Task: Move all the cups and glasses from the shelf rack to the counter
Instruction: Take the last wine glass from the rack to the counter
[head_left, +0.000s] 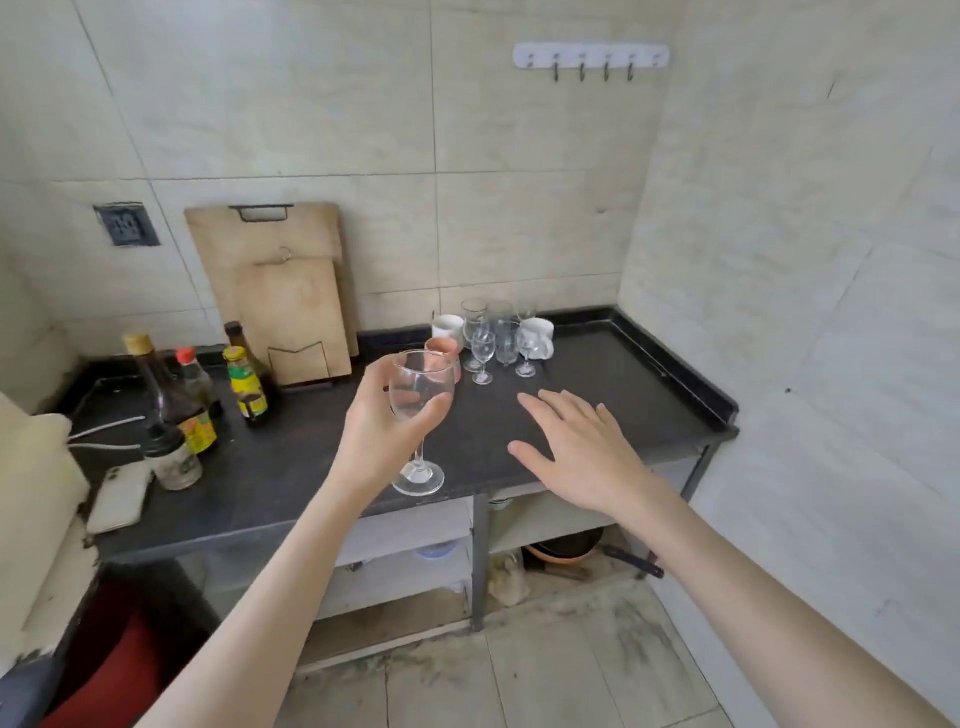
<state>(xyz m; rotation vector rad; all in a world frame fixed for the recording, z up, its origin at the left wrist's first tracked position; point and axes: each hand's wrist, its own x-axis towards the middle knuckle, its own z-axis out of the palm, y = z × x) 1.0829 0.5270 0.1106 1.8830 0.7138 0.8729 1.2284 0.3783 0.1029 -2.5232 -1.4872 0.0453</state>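
Note:
My left hand (387, 421) grips the bowl of a clear stemmed wine glass (420, 415), held upright above the front part of the black counter (623, 395). My right hand (576, 447) hovers flat over the counter with fingers spread and holds nothing. At the back of the counter stands a group: a white cup (448, 328), a pink cup (442, 352), several clear stemmed glasses (483, 353), a tall tumbler (506, 340) and a white mug (537, 338). The shelf rack (410, 561) lies under the counter, mostly hidden.
Sauce bottles (247, 384) and a jar (174, 457) crowd the counter's left side, with a phone (122, 499) by the front edge. Two wooden cutting boards (291, 301) lean on the tiled wall. A pan (571, 545) sits on the lower right shelf. A hook rail (592, 57) hangs above.

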